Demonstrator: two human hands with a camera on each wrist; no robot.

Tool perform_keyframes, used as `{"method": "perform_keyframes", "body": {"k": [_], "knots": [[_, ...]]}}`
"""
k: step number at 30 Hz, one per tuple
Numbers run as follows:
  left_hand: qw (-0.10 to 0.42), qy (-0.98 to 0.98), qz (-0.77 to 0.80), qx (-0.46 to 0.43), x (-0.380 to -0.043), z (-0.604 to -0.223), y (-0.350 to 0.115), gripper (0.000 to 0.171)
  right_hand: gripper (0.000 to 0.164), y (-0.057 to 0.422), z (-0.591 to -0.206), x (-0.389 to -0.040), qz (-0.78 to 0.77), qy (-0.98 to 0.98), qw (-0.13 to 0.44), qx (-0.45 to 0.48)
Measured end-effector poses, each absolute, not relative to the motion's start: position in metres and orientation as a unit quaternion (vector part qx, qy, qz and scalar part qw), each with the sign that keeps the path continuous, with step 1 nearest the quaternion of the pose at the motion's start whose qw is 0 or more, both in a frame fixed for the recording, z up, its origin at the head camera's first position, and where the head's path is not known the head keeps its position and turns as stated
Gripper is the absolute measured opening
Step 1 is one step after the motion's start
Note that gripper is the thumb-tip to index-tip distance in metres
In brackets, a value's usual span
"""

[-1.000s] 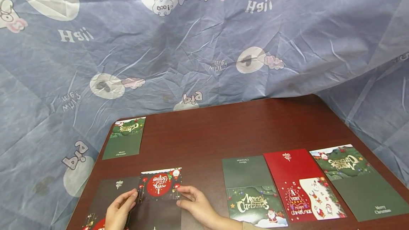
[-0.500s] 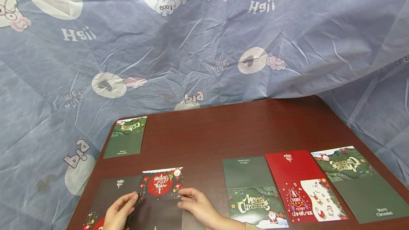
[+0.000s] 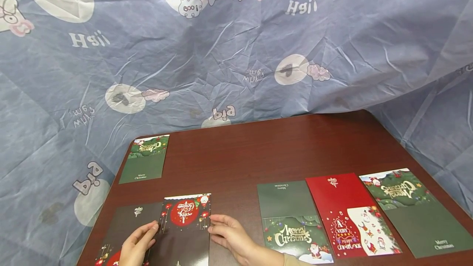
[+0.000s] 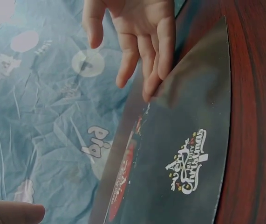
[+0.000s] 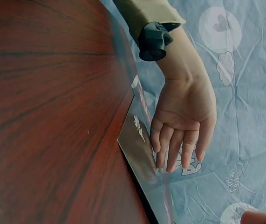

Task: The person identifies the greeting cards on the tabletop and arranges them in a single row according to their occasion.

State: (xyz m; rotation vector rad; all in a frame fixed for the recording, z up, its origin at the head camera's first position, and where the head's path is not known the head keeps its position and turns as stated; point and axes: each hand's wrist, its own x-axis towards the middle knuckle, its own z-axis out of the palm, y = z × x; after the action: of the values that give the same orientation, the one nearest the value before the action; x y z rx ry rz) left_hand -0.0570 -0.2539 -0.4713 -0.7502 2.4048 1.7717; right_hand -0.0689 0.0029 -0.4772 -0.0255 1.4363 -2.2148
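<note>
A black Christmas card (image 3: 181, 239) with a red circle lies unfolded at the front left of the table. My left hand (image 3: 136, 243) is at its left edge, fingertips over the border with a second black card (image 3: 127, 223). At the right edge sits my right hand (image 3: 234, 237), its fingertips right at the card's side. The right wrist view has the left hand (image 5: 184, 121) with fingers extended down along the card (image 5: 144, 149). In the left wrist view, the right hand (image 4: 144, 39) has loosely straight fingers touching the card's edge (image 4: 188, 126).
On the right lie a green card (image 3: 284, 200), a red card (image 3: 336, 196) and another green card (image 3: 414, 216). A smaller-looking green card (image 3: 144, 167) is at the far left corner. The dark wood table (image 3: 236, 155) meets a blue patterned cloth (image 3: 221, 52) behind.
My right hand's fingertips have shifted slightly outward to the card's right edge, and the card's lower half now shows more shine. The left hand has barely moved; the other cards stay put.
</note>
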Motion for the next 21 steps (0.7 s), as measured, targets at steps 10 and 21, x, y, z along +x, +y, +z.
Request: {"method": "perform_keyframes", "body": {"k": [10,21], "knots": [[0.006,0.782,0.576,-0.238,-0.054,-0.472,-0.25,0.056,0.045,-0.004,-0.485,-0.07,-0.769,0.602,0.211,-0.038],[-0.003,0.788,0.572,-0.228,-0.053,-0.473,-0.248,0.055,0.047,-0.019,-0.496,-0.075,-0.781,0.593,0.188,-0.05]]}}
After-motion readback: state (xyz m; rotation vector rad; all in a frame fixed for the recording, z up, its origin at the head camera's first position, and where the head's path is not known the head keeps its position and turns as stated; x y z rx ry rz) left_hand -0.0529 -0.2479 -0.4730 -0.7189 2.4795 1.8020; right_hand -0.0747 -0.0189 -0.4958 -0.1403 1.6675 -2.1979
